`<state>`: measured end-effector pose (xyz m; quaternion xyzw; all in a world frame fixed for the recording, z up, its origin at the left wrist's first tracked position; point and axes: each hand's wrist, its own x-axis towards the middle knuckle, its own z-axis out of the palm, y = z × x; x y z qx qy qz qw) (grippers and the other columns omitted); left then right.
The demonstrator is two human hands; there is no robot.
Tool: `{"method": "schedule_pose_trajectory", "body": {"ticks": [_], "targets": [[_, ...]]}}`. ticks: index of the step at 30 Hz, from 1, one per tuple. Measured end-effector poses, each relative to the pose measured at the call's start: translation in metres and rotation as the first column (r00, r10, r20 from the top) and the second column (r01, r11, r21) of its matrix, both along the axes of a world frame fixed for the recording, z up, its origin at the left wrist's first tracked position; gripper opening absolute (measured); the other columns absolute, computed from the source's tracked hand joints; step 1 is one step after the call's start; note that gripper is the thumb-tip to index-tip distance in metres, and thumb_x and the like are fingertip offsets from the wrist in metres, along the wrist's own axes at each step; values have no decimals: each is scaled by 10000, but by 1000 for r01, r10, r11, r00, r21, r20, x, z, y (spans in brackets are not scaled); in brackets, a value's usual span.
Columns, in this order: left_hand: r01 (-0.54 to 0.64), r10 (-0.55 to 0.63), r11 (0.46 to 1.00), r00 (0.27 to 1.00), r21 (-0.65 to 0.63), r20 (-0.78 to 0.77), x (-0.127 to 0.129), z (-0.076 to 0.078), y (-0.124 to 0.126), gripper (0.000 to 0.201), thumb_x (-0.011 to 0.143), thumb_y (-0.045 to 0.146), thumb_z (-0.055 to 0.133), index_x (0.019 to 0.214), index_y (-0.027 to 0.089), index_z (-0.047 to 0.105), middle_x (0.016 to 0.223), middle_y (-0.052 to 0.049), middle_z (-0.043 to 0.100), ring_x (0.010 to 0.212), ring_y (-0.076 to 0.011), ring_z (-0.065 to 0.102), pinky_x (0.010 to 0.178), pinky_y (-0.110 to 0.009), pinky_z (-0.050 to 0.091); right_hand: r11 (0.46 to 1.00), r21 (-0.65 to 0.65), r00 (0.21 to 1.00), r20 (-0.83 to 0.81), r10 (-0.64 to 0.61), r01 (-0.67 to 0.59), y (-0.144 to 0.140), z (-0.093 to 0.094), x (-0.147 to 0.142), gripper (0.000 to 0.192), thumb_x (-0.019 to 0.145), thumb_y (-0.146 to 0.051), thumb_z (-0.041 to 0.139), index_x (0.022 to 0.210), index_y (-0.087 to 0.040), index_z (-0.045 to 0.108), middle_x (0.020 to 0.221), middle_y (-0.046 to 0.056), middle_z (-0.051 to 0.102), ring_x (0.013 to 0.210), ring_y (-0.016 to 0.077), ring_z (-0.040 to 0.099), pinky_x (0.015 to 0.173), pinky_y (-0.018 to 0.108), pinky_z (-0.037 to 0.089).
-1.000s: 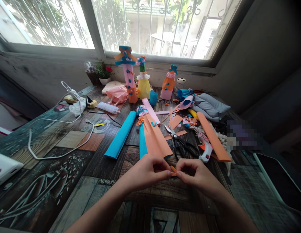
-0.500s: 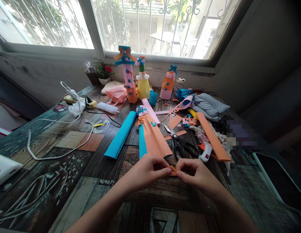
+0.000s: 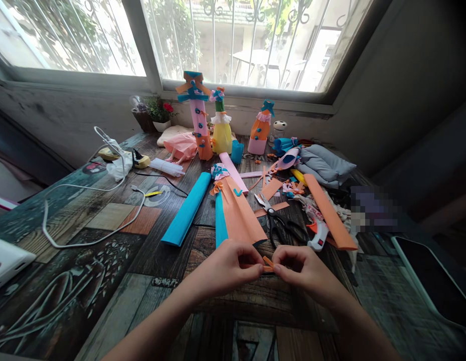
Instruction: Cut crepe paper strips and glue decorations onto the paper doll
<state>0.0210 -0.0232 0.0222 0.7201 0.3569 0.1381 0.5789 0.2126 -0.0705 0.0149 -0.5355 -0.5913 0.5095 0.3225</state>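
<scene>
My left hand [image 3: 227, 268] and my right hand [image 3: 302, 268] meet over the near part of the table, both pinching a small orange paper strip [image 3: 268, 264] between fingertips. Just beyond them lies an orange-and-blue paper dress figure [image 3: 235, 210] flat on the table. Black-handled scissors [image 3: 280, 220] lie to its right, with a white glue gun [image 3: 318, 234] beside them.
A blue paper roll [image 3: 187, 208], a long orange strip [image 3: 330, 210] and paper scraps lie around. Decorated bottles [image 3: 221, 125] stand by the window. A white cable [image 3: 93, 210] loops at left; a dark tablet [image 3: 432, 276] lies at right, a grey cloth [image 3: 325, 163] behind.
My hands stay almost in place; the fingers shift slightly on the small orange strip. Nothing else on the table has moved.
</scene>
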Motion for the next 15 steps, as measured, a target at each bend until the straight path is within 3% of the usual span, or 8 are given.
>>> {"method": "schedule_pose_trajectory", "body": {"ticks": [10,15], "targets": [[-35,36,999,999,30,-11,3,1,-3,173,760,222,525,734,111,656,631,17,549,595,-91,452,527,-180,318,1000,5,1000,17,-13,13,0,1,-1,164,751,-272,596,632,-162,571,603,-18,518,580,127,428,531,246,323],[-63,62,998,998,6,32,3,-5,-4,169,745,214,532,755,102,658,709,-28,629,659,-130,539,577,-194,386,1000,1,1000,13,-26,26,1,1,-1,192,747,-310,603,630,-163,568,601,-19,519,572,127,436,524,242,327]]}}
